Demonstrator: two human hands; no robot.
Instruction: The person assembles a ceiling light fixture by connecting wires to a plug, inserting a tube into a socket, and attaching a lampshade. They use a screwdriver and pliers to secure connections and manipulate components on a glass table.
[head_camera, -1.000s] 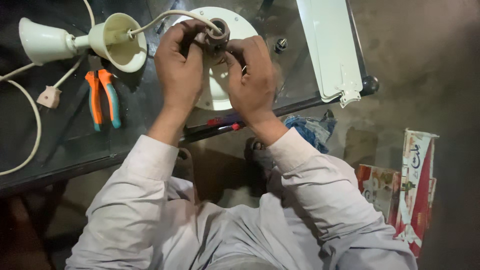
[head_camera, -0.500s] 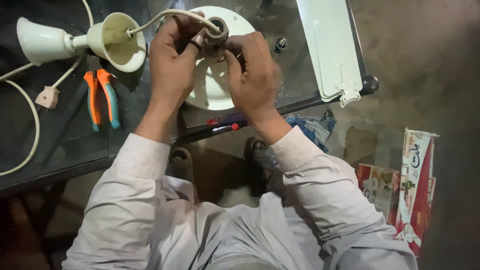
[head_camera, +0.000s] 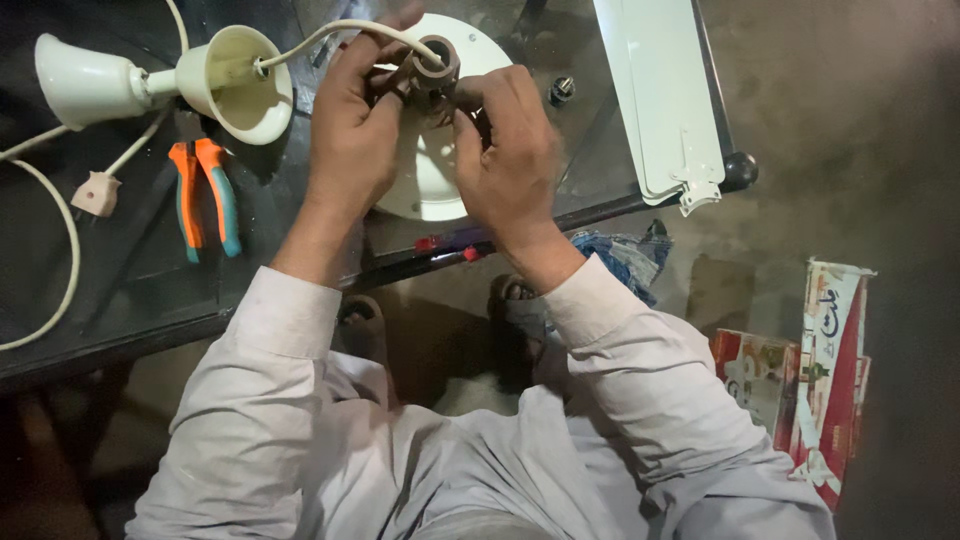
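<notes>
Spreading across the frame's upper left, the dark table (head_camera: 120, 290) bears a white disc (head_camera: 425, 185) near its front edge; left hand (head_camera: 350, 130) and right hand (head_camera: 510, 150) both pinch the small brown socket (head_camera: 437, 60) above it; orange-teal pliers (head_camera: 205, 195) lie apart, leftward.

The person wears a pale, off-white long-sleeved garment of loose, creased cloth. Each sleeve (head_camera: 290, 330) ends in a plain cuff just behind the wrist. Both hands (head_camera: 350, 130) are bare, without gloves. Below the hands, sandals (head_camera: 515, 300) show on the feet.
</notes>
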